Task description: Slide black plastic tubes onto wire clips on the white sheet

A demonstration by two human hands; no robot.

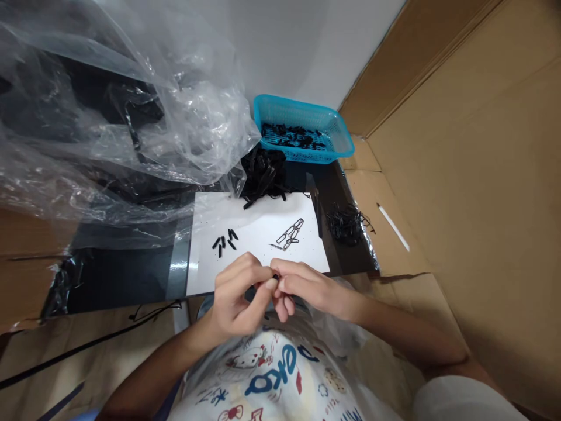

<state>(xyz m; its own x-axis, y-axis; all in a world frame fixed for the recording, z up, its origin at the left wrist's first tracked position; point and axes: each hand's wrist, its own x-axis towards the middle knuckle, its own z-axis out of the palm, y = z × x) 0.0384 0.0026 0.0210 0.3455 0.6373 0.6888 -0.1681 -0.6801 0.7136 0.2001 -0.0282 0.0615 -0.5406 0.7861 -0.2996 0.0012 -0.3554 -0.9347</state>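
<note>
My left hand [241, 295] and my right hand [309, 286] meet low in the view, just over the near edge of a white sheet [263, 225]. Their fingertips pinch a small black piece [275, 276], mostly hidden by my fingers. Several similar black pieces [224, 241] lie on the sheet, up and left of my hands. To their right lies a flat, dark wire-outlined part [289, 234].
A blue plastic basket [302, 111] of black parts stands at the back. A black heap [263, 172] lies behind the sheet, with a black tangle [346, 225] to the right. Crumpled clear plastic [131, 117] fills the left; cardboard [460, 175] lines the right, holding a white stick [393, 227].
</note>
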